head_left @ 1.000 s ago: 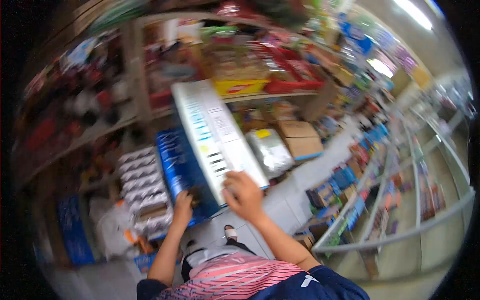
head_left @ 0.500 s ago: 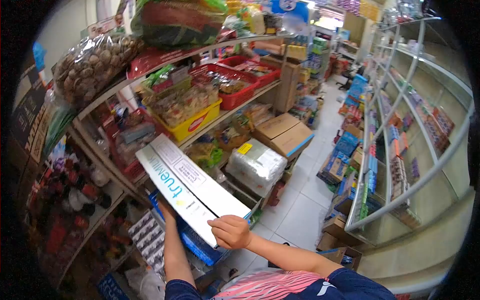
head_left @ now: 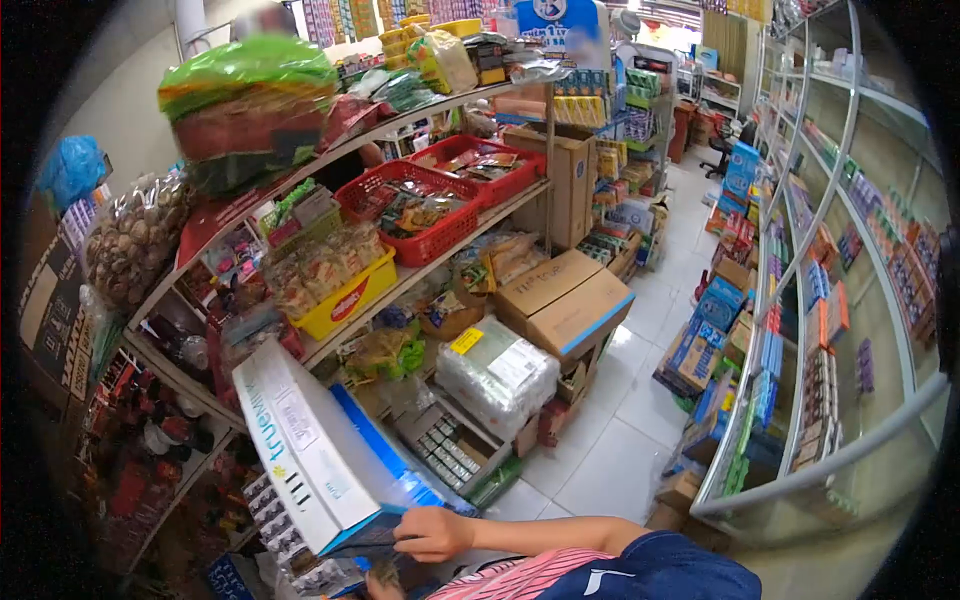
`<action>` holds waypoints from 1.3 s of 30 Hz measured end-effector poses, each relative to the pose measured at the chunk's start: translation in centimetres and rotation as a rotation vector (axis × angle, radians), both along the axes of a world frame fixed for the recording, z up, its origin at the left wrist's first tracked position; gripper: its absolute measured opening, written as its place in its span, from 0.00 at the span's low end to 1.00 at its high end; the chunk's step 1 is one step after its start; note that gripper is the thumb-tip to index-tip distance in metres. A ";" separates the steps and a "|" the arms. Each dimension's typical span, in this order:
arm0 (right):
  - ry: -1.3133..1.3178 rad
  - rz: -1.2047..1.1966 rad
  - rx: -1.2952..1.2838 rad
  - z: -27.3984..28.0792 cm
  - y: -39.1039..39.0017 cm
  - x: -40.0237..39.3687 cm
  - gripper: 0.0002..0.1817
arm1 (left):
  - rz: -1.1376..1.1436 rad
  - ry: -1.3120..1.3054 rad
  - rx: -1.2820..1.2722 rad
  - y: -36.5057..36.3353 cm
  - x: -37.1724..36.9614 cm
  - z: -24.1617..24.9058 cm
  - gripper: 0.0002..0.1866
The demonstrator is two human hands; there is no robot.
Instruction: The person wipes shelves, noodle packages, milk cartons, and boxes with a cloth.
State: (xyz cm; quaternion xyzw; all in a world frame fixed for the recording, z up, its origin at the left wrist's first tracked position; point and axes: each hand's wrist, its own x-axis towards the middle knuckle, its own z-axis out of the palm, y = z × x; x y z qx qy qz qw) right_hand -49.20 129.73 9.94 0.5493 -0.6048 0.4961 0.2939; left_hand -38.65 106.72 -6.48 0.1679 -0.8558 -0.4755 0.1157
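Observation:
A white milk carton box with blue and green lettering lies tilted at the lower left, its long flap raised and its blue side toward the body. My right hand is closed at the near corner of this box, its fingertips hidden against the edge. Only a blurred part of my left hand shows at the bottom edge, below the box's near end; its fingers cannot be made out. Packs in shiny wrap lie left of the box, and blue packaging lies along its right side.
A bubble-wrapped parcel and a brown carton stand beyond the box. Red baskets and a yellow basket sit on the left shelf. A glass-fronted shelf lines the right, with a tiled aisle between.
The box has shifted down and left and tilted more, showing its blue end. My right hand has moved lower. My left hand has moved down from the box's left side to the bottom edge.

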 end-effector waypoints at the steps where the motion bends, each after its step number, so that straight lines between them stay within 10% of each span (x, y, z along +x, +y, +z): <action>1: -0.043 -0.041 0.071 -0.9 2.2 -0.2 0.11 | 0.013 -0.015 -0.013 1.7 0.6 0.3 0.13; 9: -0.440 -0.263 0.357 -5.9 18.8 1.6 0.14 | -0.380 -0.120 0.282 15.6 -7.1 -3.7 0.12; 15: -0.727 -0.719 0.181 -7.7 30.0 1.4 0.25 | -0.811 -0.371 0.532 36.7 -16.4 8.6 0.18; 22: -0.874 -1.095 0.109 -10.5 48.2 -3.7 0.13 | -0.959 -0.615 0.878 56.1 -26.5 6.0 0.26; 33: -1.077 -1.273 -0.331 -5.6 70.7 -9.1 0.14 | -1.572 -0.159 0.054 79.3 -38.0 9.5 0.15; 39: -1.083 -1.277 -0.137 -9.3 80.5 -9.2 0.14 | -1.395 -0.173 0.276 89.1 -41.3 9.1 0.12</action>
